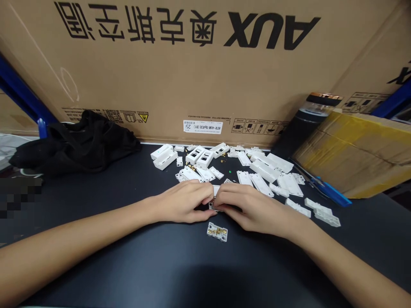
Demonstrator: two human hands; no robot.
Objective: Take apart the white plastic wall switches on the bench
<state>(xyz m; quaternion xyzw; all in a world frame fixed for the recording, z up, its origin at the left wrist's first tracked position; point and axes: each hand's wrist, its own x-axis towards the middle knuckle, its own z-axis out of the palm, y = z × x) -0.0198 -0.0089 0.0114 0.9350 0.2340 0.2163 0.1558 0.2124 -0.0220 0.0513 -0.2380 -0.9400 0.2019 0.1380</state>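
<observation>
My left hand [189, 201] and my right hand [250, 206] meet near the middle of the black table, fingers pinched together. Between their fingertips is a small white plastic part [211, 205], mostly covered by the fingers. Just in front of the hands, a white plastic base [217, 231] with brass contacts lies flat, touched by neither hand. Directly behind the fingers, white plastic pieces [190, 173] are spread about, with small brass bits among them. Flat white covers [260, 185] lie beyond my right hand.
Upside-down print marks a large cardboard box [154, 81] standing along the back. A black cloth bag [77, 143] lies at left. On the right are a dark bottle [298, 128], a taped cardboard piece [359, 149] and a blue-handled tool [334, 192].
</observation>
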